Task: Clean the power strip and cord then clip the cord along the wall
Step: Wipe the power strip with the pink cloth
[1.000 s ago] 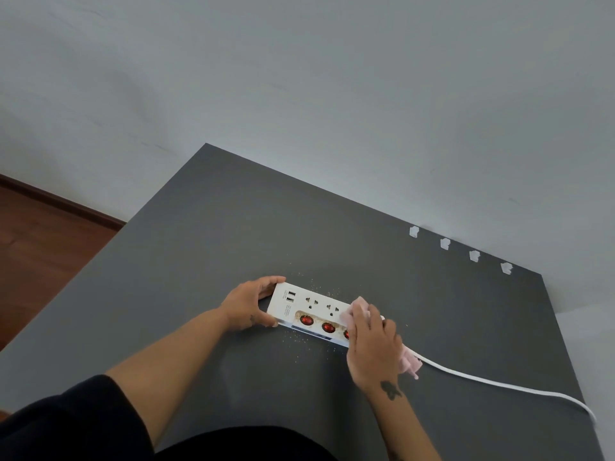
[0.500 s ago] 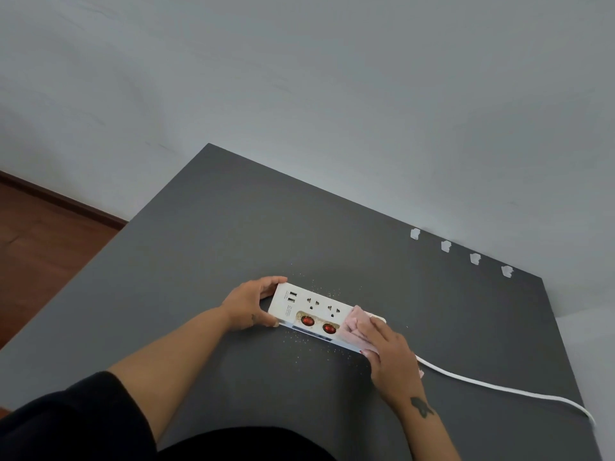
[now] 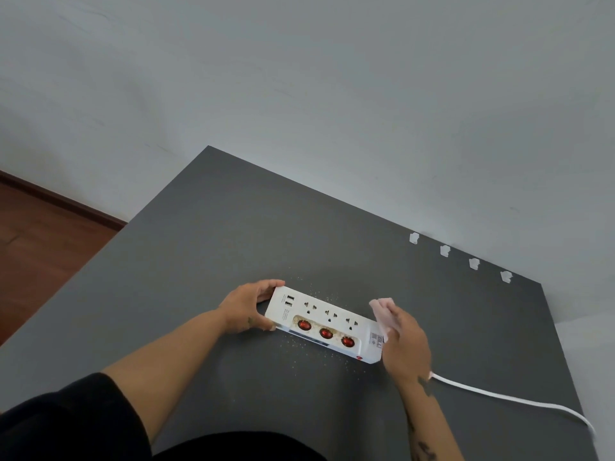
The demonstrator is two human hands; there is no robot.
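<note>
Since before, right hand (image 3: pixel 404 344) with pink cloth (image 3: pixel 382 312) pinched has slid off the strip (image 3: pixel 324 322) to its 3 o'clock end; left hand (image 3: pixel 246 307) grips the 9 o'clock end on the table (image 3: pixel 199 261).

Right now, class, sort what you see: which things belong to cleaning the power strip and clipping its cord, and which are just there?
Part of the job:
power strip, held by the left hand
pink cloth in the right hand
white cord
four wall clips
crumbs around the strip

Just there:
grey table
wooden floor
</note>
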